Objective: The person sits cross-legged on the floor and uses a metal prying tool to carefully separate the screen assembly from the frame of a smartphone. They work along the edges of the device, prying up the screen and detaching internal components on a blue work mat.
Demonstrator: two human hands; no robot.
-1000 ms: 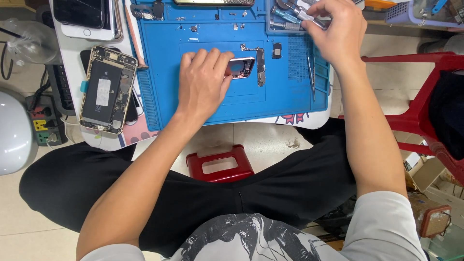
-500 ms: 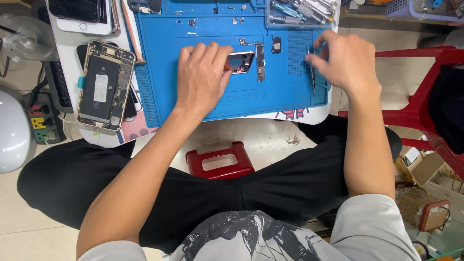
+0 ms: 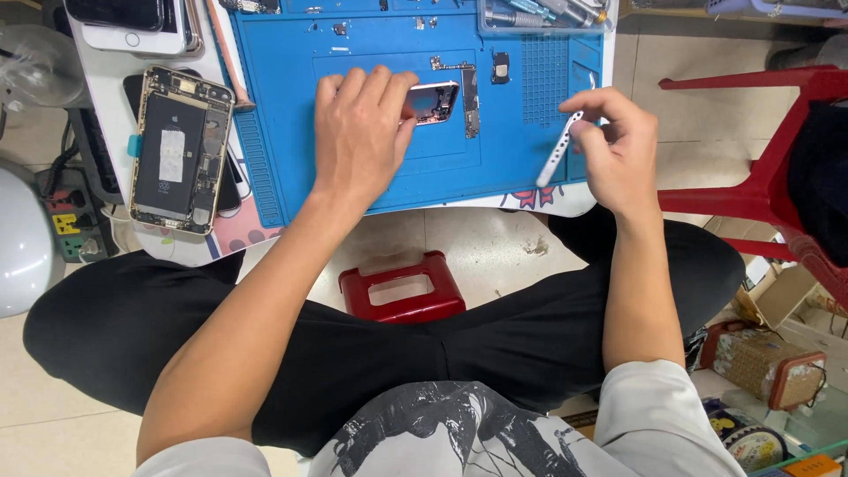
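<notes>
- The left hand (image 3: 362,132) lies palm-down on the blue work mat (image 3: 283,168), fingers spread flat over a small phone part (image 3: 433,102); its grip is loose, pressing the part down rather than clamped round it.
- The part sits near the middle of the mat, half covered by the fingertips, with a narrow metal strip (image 3: 468,93) just beside it on the right.
- The right hand (image 3: 618,146) hovers over the mat's right edge, its grip pinched together on a slim white tool (image 3: 556,155) that slants down to the left.
- An opened phone (image 3: 181,150), its insides showing, lies on the counter (image 3: 115,88) left of the mat.
- A clear tray of tools (image 3: 543,13) sits at the mat's top right.
- A red stool (image 3: 402,287) stands on the floor between the person's knees, and a red chair (image 3: 777,132) stands to the right.
</notes>
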